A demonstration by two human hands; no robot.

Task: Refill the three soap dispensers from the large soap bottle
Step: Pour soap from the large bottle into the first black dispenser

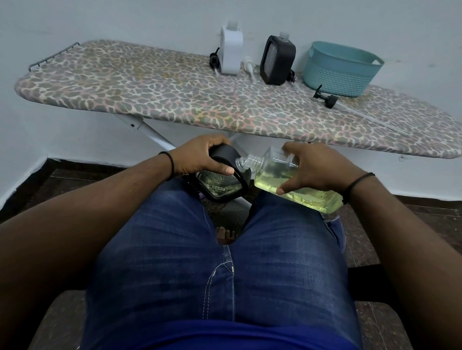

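My left hand (199, 158) grips a black soap dispenser (221, 185) above my knees, tilted, its clear neck (240, 163) uncapped. My right hand (311, 167) holds the large clear soap bottle (297, 187) of yellow liquid, tipped sideways with its threaded mouth (251, 160) meeting the dispenser's neck. On the ironing board (149, 93) stand a white dispenser (231, 51) and a second black dispenser (277, 61), both without pumps. Loose pump heads lie beside them: a black one (215, 60), a white one (248, 64) and a larger black one (325, 98).
A teal plastic basket (341, 68) stands at the board's back right. The board's white legs (152, 135) run down in front of my knees. I sit on a stool, jeans-clad legs (222, 253) below my hands; the white wall is close behind.
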